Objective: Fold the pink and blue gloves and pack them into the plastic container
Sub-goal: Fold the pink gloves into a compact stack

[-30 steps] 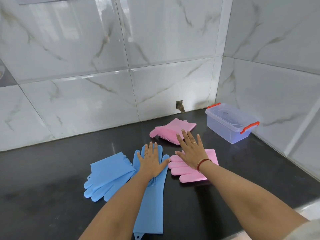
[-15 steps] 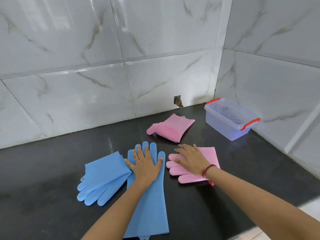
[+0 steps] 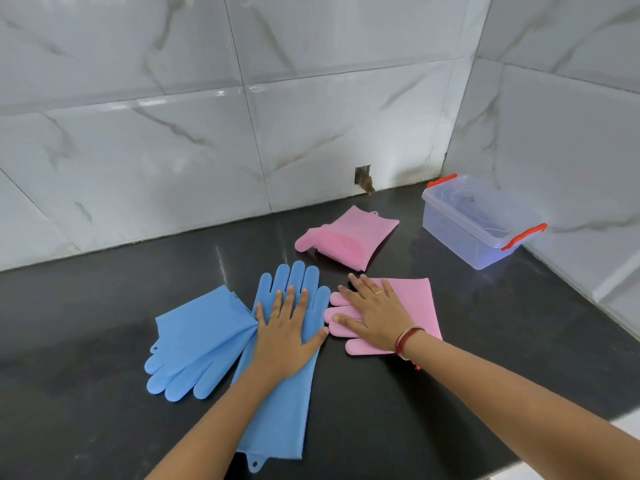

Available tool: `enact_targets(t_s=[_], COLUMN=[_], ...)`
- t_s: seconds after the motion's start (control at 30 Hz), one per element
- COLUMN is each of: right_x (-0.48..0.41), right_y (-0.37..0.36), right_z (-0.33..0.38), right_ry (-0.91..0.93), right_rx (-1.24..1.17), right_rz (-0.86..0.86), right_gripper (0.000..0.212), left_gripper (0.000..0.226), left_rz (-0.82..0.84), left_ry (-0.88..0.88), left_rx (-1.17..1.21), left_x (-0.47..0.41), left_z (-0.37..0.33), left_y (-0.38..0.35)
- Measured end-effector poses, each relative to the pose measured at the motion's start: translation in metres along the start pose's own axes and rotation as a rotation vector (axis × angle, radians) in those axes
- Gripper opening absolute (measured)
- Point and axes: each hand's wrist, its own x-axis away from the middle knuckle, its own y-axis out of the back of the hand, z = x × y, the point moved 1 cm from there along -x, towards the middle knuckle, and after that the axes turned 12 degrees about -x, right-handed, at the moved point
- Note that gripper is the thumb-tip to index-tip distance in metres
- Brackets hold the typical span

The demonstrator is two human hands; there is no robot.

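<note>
On the counter (image 3: 104, 393): a dark, glossy surface ran to the marble-tiled walls (image 3: 138, 150), and everything lay on it.
Container: the clear plastic container (image 3: 450, 233) with orange latches stood at the far right, near the corner of the walls, well apart from both hands.
Flat blue glove (image 3: 277, 420): it lay full length, fingers pointing to the wall, cuff toward the person.
Folded blue glove (image 3: 194, 341): it lay doubled over just left of the flat one, touching it, fingers toward the person.
Near pink glove (image 3: 420, 306): it lay folded, fingers pointing left, just right of the flat blue glove.
Far pink glove (image 3: 349, 237): it lay folded with its bristles up, between the near pink glove and the wall.
Left hand (image 3: 284, 334): it was pressed flat on the flat blue glove, fingers spread, gripping nothing.
Right hand (image 3: 374, 317): it lay flat on the near pink glove, fingers apart, gripping nothing; a red bangle (image 3: 407, 341) sat on the wrist.
</note>
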Motion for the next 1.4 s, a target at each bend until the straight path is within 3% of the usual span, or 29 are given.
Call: enact_targets(t_s=[0.23, 0.43, 0.53, 0.63, 0.73, 0.87, 1.0, 1.13, 1.2, 1.3, 1.4], right_x=[-0.022, 0.016, 0.057, 0.088, 0.092, 0.085, 0.083, 0.089, 0.089, 0.083, 0.074], right_y=[0.0, 0.027, 0.032, 0.024, 0.019, 0.02, 0.048, 0.083, 0.093, 0.1, 0.102], right_z=[0.011, 0.007, -0.013, -0.028, -0.028, -0.019, -0.003, 0.009, 0.013, 0.019, 0.017], right_ry=[-0.016, -0.032, -0.037, 0.015, 0.04, -0.025, -0.097, -0.163, -0.204, -0.289, -0.388], right_rx=[-0.04, -0.469, -0.282, -0.056, 0.019, -0.023, -0.606, -1.271, -1.548, -1.764, -1.831], right_rz=[0.014, -0.208, -0.092, 0.092, 0.005, -0.059, -0.121, 0.043, 0.093, 0.152, 0.183], right_gripper=[0.068, 0.066, 0.084, 0.096, 0.068, 0.046, 0.032, 0.036, 0.039, 0.041, 0.037], left_gripper=[0.081, 0.079, 0.078, 0.074, 0.059, 0.037, 0.027, 0.016, 0.023, 0.027, 0.021], left_rz=[0.018, 0.052, -0.02, -0.105, -0.139, -0.174, -0.235, -0.196, -0.224, -0.22, 0.018], left_ry=[-0.093, -0.083, -0.094, -0.353, -0.549, -0.559, -0.438, -0.339, -0.328, -0.266, -0.19], left_rx=[0.065, 0.036, 0.043, 0.087, 0.085, 0.132, 0.476, 0.899, 1.031, 1.115, 1.186], left_x=[-0.023, -0.026, -0.014, -0.002, 0.0, -0.005, -0.009, -0.009, -0.011, -0.024, -0.044], left_z=[0.026, 0.033, 0.018, -0.004, -0.019, -0.024, -0.028, -0.034, -0.039, -0.043, -0.039], left_y=[0.002, 0.007, 0.01, 0.015, 0.018, 0.024, 0.049, 0.108, 0.142, 0.175, 0.184])
